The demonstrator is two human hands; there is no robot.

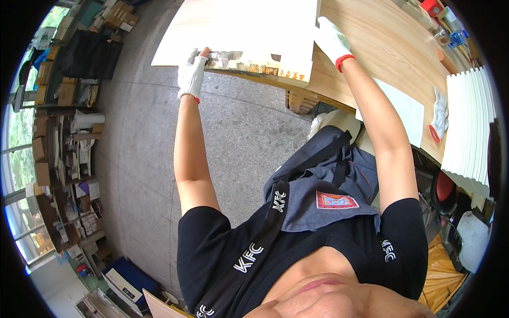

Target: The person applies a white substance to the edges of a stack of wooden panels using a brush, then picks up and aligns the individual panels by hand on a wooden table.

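A large white sheet [249, 26] with a printed picture strip along its near edge lies over the wooden table, its left part jutting past the table's edge above the floor. My left hand [192, 75], in a white glove with a red cuff and a bare thumb tip, grips the sheet's near edge close to the left corner. The thumb rests on top; the other fingers are mostly hidden. My right hand [333, 43], gloved the same way, lies flat with fingers stretched out against the sheet's right edge. Glare blurs its fingertips.
The wood-grain table [371, 32] extends to the right. On it are a smaller white sheet [400, 112], a loose white glove [439, 114] and a tall stack of white boards [469, 127]. A bottle [458, 38] stands farther back. Cluttered shelves [66, 153] line the left.
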